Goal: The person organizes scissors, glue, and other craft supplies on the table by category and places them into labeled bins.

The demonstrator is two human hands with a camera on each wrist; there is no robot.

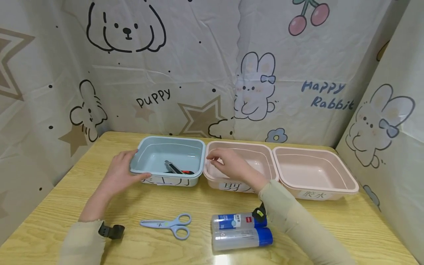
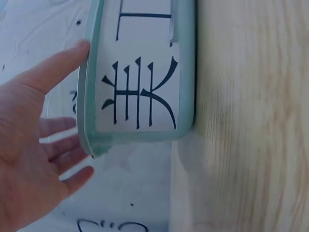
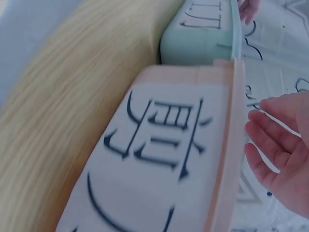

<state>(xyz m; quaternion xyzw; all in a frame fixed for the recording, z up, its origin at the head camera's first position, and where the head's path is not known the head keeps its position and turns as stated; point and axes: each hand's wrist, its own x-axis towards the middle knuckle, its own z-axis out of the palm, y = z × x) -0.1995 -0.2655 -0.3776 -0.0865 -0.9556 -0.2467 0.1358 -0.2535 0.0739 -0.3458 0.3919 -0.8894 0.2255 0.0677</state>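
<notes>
My left hand (image 1: 121, 170) rests at the left front corner of the light blue bin (image 1: 172, 141), its thumb touching the front rim; the left wrist view shows relaxed fingers beside the rim (image 2: 86, 106). Inside that bin lie a utility knife (image 1: 173, 168) and a red-and-black item (image 1: 188, 172), partly hidden by the front wall. My right hand (image 1: 232, 165) hovers over the left part of the middle pink bin (image 1: 245, 144), fingers loosely bent. Nothing shows between those fingers in the right wrist view, where the hand (image 3: 285, 150) is beside the pink rim.
A second pink bin (image 1: 314, 151) stands at the right, in line with the others. Blue scissors (image 1: 169, 223) lie on the wooden table (image 1: 112, 206). Two clear glue bottles (image 1: 235, 240) with blue caps lie to their right, under my right forearm. Printed cloth (image 1: 198, 44) hangs behind.
</notes>
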